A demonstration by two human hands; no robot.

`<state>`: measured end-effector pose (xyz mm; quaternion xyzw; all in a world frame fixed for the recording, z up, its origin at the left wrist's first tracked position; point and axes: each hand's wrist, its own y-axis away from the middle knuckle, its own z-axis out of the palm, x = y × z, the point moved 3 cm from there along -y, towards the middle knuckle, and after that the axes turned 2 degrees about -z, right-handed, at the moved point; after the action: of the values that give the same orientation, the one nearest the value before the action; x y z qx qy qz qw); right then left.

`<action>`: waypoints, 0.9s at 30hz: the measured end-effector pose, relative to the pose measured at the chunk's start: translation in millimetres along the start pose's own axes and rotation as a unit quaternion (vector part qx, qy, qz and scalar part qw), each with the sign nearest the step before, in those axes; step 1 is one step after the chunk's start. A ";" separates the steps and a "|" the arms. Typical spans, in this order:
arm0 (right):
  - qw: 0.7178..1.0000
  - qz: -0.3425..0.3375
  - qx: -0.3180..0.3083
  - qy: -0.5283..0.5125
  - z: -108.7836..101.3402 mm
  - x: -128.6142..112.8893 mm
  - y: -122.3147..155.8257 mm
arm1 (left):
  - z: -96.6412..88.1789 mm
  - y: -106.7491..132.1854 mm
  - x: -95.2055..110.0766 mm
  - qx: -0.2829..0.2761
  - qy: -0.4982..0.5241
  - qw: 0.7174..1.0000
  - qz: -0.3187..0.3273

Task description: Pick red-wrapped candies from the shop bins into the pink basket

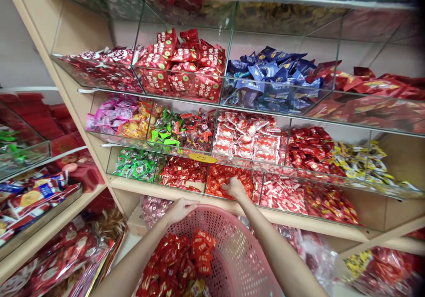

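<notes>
A pink perforated plastic basket stands below the shelves, with red wrapped candies and a strip of orange-red packets inside. My left hand grips the basket's far rim, fingers over the edge. Further up, my right hand reaches over the glass front of a lowest-row bin, among small orange-red candy packets. Its fingers are curled; whether a packet is in them is hidden. Red candies lie in the bin to the left, pink-and-white candies to the right.
Glass-fronted shelves above hold blue packets, red packets and red-and-white candies. A yellow price label is on a glass edge. Another rack with snack packets stands left. Bagged goods lie under the bottom shelf.
</notes>
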<state>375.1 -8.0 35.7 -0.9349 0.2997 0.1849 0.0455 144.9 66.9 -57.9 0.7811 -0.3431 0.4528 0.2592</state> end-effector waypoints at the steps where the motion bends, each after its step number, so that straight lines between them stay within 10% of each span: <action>1: 1.000 -0.003 -0.002 -0.003 0.6 0.8 -0.6 | 0.2 -0.2 -0.6 0.000 0.004 1.000 -0.001; 19: 0.994 -0.080 -0.010 0.071 -12.6 8.8 15.8 | -1.7 1.1 -2.0 0.008 -0.015 1.000 -0.004; 27: 0.993 -0.091 -0.001 -0.069 -20.6 22.2 11.1 | 0.0 0.2 2.9 -0.002 -0.022 1.000 -0.001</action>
<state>391.9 -33.1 46.8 -0.9432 0.2094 0.2445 0.0821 145.8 65.9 -55.4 0.7907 -0.3487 0.4346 0.2536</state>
